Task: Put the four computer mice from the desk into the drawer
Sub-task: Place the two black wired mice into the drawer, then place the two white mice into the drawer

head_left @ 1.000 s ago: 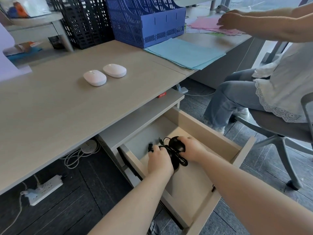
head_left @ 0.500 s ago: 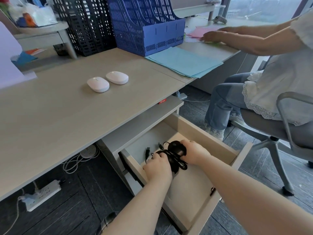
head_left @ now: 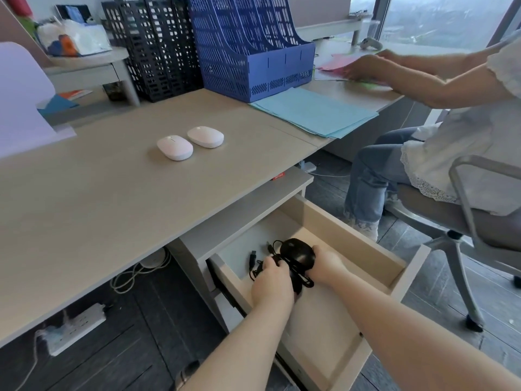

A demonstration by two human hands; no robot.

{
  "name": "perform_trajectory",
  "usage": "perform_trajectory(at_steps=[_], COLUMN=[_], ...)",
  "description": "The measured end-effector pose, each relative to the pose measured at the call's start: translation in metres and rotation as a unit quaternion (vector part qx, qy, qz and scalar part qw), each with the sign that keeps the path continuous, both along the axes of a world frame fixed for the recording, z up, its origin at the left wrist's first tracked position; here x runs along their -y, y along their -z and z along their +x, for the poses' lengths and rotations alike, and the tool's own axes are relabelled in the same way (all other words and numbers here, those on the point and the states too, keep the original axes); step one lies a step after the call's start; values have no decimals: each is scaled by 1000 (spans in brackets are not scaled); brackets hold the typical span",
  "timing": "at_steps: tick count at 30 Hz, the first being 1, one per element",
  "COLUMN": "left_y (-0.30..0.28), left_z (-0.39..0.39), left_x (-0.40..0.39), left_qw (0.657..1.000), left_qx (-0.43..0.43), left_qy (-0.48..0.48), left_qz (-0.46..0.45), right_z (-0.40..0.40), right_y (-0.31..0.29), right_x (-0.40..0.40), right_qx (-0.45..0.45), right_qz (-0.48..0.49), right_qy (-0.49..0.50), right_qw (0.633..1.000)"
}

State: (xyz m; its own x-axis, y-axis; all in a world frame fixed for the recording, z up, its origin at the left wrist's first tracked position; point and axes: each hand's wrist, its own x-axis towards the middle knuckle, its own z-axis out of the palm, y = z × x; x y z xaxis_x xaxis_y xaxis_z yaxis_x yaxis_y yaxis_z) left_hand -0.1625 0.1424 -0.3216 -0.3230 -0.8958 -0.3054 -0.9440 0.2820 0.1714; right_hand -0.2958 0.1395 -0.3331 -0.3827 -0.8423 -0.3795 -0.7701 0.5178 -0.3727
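Note:
Two white mice lie side by side on the desk top [head_left: 112, 198]: the left white mouse [head_left: 174, 147] and the right white mouse [head_left: 205, 137]. Below the desk, the wooden drawer [head_left: 400, 280] stands pulled out. Inside it, my right hand [head_left: 324, 265] grips a black wired mouse [head_left: 297, 253]. My left hand [head_left: 272, 283] covers a second black mouse [head_left: 296, 283], of which only an edge shows, with tangled black cables and USB plugs [head_left: 253, 256] beside it.
A blue file rack [head_left: 253, 49] and black file racks [head_left: 152, 49] stand at the desk's back. Light blue papers [head_left: 313, 111] lie to the right. A seated person [head_left: 451, 131] on a grey chair works beside the drawer. A power strip [head_left: 76, 328] lies on the floor.
Both hands have stayed in the drawer on the black mice. The view has shifted slightly; the seated person's hands have moved across the pink papers.

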Motion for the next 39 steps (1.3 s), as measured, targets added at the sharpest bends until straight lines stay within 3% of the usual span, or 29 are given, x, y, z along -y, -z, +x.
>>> perform_trajectory(at_steps=[10,16,22,25,31,34,39], left_y=[4,-2,-64,-110,-189,-195,-171], left_z=[17,21,19,18,42,74,125], left_x=[46,46,42,44,81,121,185], left_qw=[999,999,998,994,960,938,932], left_qx=[-1,2,5,-52,-199,-217,-198], left_qy=[-39,-8,39,42,-70,-122,-181], left_qz=[-16,-44,-56,-82,-186,-239,-243], right_z=[9,13,11,18,48,62,87], right_y=[6,-6,-61,-102,-167,-174,-170], right_x=[39,40,35,34,46,74,139], right_qx=[23,17,-66,-63,-24,3,24], right_qz=[-22,-37,-33,-100,-307,-319,-304], right_qy=[-26,-18,-59,-48,12,-19,-53], right_qw=[999,999,996,992,951,948,951])
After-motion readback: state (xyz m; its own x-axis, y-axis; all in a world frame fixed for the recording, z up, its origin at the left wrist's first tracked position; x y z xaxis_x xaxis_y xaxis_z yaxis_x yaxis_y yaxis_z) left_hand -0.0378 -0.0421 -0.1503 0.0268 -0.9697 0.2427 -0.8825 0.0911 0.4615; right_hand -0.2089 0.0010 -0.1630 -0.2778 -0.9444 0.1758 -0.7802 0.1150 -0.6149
